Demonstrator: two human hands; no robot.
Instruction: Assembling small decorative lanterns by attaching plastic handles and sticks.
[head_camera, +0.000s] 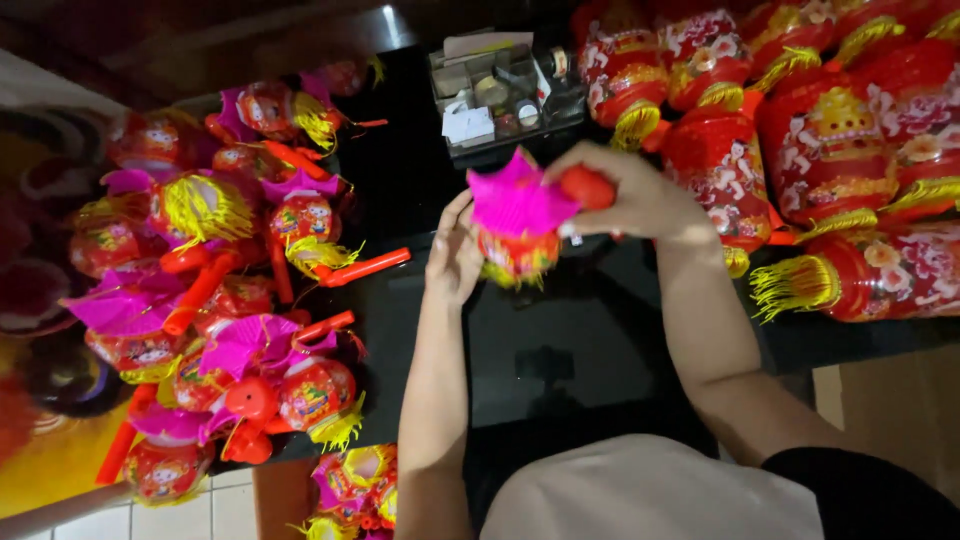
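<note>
The person holds a small toy lantern (517, 235) up over the black tabletop (590, 330). The right hand (630, 195) is closed around its orange handle (587, 187). The left hand (452, 255) is open, flat against the lantern's side. It looks like putting it together; next comes a careful push.

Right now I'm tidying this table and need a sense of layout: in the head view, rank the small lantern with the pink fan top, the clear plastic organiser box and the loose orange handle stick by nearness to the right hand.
1. Small lantern with the pink fan top, held in the right hand.
2. Clear plastic organiser box, beyond the hand.
3. Loose orange handle stick, far left.
</note>
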